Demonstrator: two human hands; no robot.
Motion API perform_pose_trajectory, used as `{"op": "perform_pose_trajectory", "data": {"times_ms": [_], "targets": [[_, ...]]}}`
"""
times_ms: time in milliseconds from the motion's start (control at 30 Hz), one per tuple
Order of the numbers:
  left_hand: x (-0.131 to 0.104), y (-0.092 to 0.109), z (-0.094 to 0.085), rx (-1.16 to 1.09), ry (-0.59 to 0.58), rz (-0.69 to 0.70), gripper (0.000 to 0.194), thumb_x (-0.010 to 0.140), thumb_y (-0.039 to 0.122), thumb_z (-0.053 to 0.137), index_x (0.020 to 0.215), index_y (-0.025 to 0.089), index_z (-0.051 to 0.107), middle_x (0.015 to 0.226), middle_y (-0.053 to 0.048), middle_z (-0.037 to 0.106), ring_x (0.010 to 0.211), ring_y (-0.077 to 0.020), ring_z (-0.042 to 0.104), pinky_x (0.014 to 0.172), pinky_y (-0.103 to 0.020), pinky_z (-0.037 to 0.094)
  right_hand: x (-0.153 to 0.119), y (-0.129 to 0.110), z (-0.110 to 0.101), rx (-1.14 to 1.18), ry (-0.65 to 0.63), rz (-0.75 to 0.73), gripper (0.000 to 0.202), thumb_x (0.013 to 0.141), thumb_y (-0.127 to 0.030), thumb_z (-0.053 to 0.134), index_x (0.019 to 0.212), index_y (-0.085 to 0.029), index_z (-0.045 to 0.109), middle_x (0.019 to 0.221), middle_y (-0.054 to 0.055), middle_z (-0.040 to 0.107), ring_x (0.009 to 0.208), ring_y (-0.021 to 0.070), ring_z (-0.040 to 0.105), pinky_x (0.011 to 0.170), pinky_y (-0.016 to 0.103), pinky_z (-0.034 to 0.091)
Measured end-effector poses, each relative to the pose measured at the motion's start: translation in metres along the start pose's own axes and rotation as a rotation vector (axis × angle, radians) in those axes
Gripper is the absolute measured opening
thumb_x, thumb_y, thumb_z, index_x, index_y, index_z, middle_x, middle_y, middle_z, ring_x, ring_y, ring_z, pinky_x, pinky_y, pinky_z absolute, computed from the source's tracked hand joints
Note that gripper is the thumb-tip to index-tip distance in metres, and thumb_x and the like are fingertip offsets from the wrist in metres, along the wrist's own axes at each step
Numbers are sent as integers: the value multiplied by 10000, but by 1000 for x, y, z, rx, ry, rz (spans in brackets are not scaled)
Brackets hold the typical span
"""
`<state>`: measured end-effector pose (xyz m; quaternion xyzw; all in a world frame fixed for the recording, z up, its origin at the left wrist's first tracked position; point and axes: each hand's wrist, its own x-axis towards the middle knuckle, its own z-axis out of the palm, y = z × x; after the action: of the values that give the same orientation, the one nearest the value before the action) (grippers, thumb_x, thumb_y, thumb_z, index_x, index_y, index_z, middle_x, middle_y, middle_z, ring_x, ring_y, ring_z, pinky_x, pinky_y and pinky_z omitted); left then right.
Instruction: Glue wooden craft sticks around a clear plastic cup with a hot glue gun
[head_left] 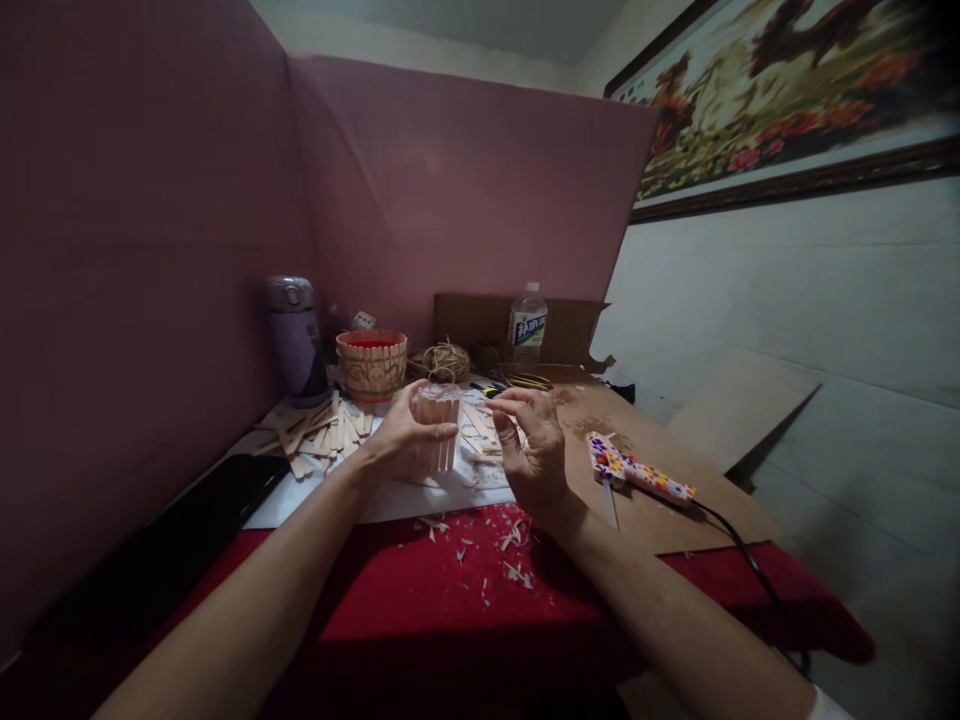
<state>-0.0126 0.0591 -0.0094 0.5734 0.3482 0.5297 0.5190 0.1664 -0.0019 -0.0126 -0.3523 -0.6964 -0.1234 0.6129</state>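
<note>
My left hand (409,425) is wrapped round the left side of a small clear cup (439,440) with wooden sticks upright along its side. My right hand (529,435) is just right of the cup, its fingers bent toward it and not touching it. Whether anything small sits between the right thumb and fingertips cannot be made out. Loose wooden sticks (322,435) lie in a pile to the left, and more sticks (480,430) lie between the cup and my right hand.
Behind stand a purple flask (294,340), a stick-covered basket (373,368), a twine coil (444,362) and a plastic bottle (528,325). A flowered glue gun (637,472) with a cord lies at the right. Shavings litter the red cloth (450,600). A black phone-like slab (255,485) lies left.
</note>
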Motion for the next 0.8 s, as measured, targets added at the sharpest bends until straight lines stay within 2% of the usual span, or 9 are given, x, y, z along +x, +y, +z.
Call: {"op": "perform_pose_trajectory", "data": {"times_ms": [133, 333, 633, 733, 800], "targets": [[1, -5, 3, 116, 26, 36, 827, 344, 158, 888, 1073, 176, 498, 934, -30, 605, 851, -196, 584, 720, -265, 451, -1, 0, 0, -7, -9, 3, 160, 914, -203, 501, 940, -213, 659, 957, 71, 614, 927, 220, 550, 836, 416, 458], [2, -7, 4, 205, 72, 95, 595, 365, 139, 859, 856, 156, 523, 771, 20, 562, 693, -136, 523, 593, -224, 406, -2, 2, 1, -13, -31, -10, 151, 913, -197, 508, 913, -204, 659, 940, 72, 617, 920, 221, 547, 825, 414, 459], [1, -9, 1, 185, 57, 80, 548, 405, 113, 805, 879, 154, 533, 813, -6, 605, 717, -150, 559, 602, -233, 447, -3, 2, 3, -19, -57, -8, 138, 903, -207, 528, 867, -193, 661, 923, 84, 613, 902, 232, 549, 802, 416, 460], [0, -6, 2, 207, 57, 73, 494, 405, 41, 721, 861, 156, 570, 769, -5, 628, 691, -166, 582, 595, -248, 467, -2, 3, 2, -20, -63, -4, 143, 904, -216, 525, 859, -191, 659, 917, 84, 618, 900, 232, 553, 806, 416, 460], [2, -5, 0, 246, 112, 81, 495, 409, 0, 630, 878, 155, 594, 806, -21, 651, 751, -187, 611, 655, -266, 490, -2, 4, 2, -20, -55, 16, 153, 907, -219, 517, 852, -189, 656, 912, 83, 620, 898, 229, 554, 810, 413, 458]]}}
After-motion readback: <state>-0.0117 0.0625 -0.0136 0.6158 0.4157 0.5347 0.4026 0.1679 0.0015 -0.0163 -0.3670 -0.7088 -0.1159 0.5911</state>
